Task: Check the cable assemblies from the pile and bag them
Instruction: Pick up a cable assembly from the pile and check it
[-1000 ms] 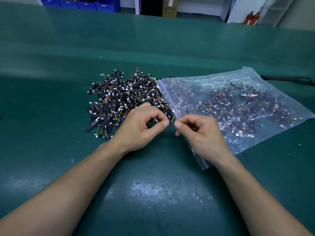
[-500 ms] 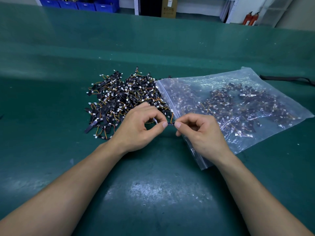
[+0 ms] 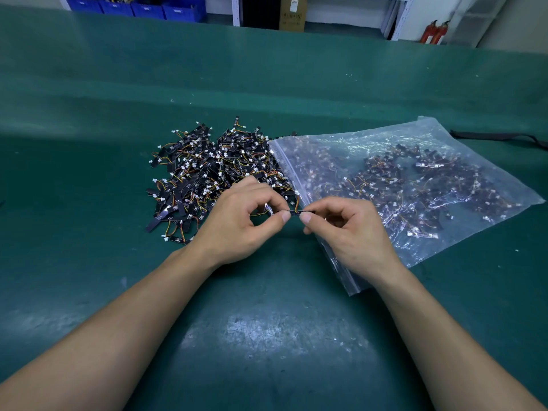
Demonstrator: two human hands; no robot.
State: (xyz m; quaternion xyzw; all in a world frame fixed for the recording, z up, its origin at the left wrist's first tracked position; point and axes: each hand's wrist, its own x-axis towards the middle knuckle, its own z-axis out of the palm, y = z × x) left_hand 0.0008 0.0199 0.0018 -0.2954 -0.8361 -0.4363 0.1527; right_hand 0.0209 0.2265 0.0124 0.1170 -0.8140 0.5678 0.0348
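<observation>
cable assembly [image 3: 294,213] long axis left-right, level, above table [image 3: 267,336] | left hand [image 3: 237,226] pinches one end, right hand [image 3: 347,232] pinches other | pile [image 3: 213,173] behind left hand | bag [image 3: 415,185] under right hand, part-filled

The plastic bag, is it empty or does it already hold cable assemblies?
Not empty: many cable assemblies show through the clear plastic bag, spread across its inside.

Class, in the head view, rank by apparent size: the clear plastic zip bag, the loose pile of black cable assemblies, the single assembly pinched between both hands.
1. Clear plastic zip bag
2. Loose pile of black cable assemblies
3. Single black cable assembly, smallest though nearest
</observation>
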